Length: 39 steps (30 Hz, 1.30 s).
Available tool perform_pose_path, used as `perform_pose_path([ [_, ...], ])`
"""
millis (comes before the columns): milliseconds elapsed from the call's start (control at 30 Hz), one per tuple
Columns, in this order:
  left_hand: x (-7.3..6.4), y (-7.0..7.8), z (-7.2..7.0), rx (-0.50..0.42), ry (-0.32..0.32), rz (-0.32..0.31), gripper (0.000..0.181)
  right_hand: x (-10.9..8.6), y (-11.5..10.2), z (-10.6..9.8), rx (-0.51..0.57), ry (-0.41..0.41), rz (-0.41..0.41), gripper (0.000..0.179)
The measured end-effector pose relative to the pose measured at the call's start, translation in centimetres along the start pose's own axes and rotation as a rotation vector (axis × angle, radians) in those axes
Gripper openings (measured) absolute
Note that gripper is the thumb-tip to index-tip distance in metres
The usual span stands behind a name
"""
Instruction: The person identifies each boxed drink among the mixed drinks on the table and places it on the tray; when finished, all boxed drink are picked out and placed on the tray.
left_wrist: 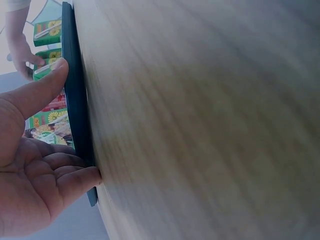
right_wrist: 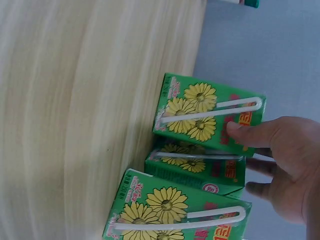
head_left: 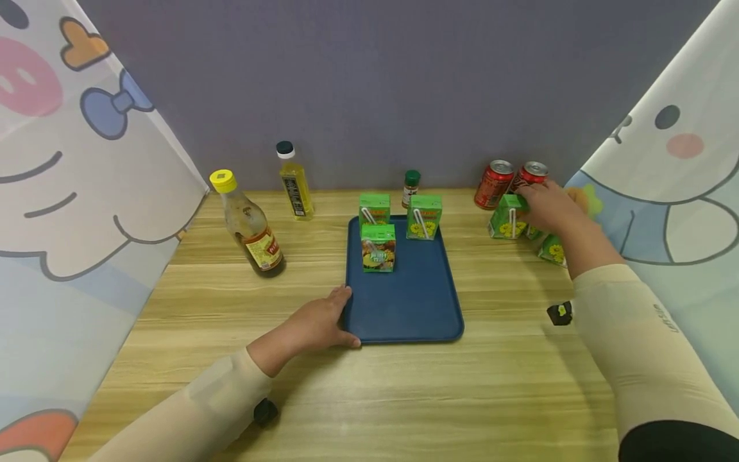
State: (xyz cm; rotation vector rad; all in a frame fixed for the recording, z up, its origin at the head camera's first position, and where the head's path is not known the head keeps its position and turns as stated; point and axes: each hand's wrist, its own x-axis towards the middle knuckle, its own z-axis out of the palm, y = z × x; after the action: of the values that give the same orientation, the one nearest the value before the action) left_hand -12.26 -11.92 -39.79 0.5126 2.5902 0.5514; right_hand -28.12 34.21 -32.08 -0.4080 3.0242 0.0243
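Right hand (head_left: 548,206) pinches green boxy paperboard drink carton (right_wrist: 200,116), thumb on front, right of navy rectangular plastic tray (head_left: 411,301) on pale wooden bench (head_left: 416,398); left hand (head_left: 319,323) lies spread at tray corner. Carton, we judge, light, slick, squeezable: hold gently, high on sides.

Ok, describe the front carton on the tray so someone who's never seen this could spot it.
On the wooden table, find the dark blue tray in the middle. Of the three green drink cartons toward its far end, take the front carton, nearest the camera wearer. Its face carries a brownish picture, while the two farther back show yellow flowers.
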Motion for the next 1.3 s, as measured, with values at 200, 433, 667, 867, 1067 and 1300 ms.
perform_pose_path([
  [200,0.0,0.0,0.2,-0.008,-0.002,0.007,0.106,-0.3,0.6,0.2,0.06,0.001,0.019,0.06],
  [433,0.0,0.0,0.3,-0.007,0.0,0.007,0.106,-0.3,-0.1,-0.6,0.242,0.076,0.023,0.058],
  [667,0.1,0.0,0.3,-0.008,-0.003,0.002,0.106,-0.6,-2.7,-2.8,0.437,0.195,0.066,0.065],
  [867,0.0,0.0,0.3,0.0,-0.006,-0.001,0.105,-1.4,-5.9,-4.9,0.505,0.285,0.038,0.063],
  [1067,-0.2,0.1,0.2,-0.002,-0.007,-0.005,0.106,-2.3,-9.6,-6.2,0.559,0.31,-0.022,0.058],
  [1300,-0.1,0.0,0.1,0.017,-0.005,-0.005,0.107,-2.7,-12.8,-5.3,0.572,0.304,-0.149,0.054],
])
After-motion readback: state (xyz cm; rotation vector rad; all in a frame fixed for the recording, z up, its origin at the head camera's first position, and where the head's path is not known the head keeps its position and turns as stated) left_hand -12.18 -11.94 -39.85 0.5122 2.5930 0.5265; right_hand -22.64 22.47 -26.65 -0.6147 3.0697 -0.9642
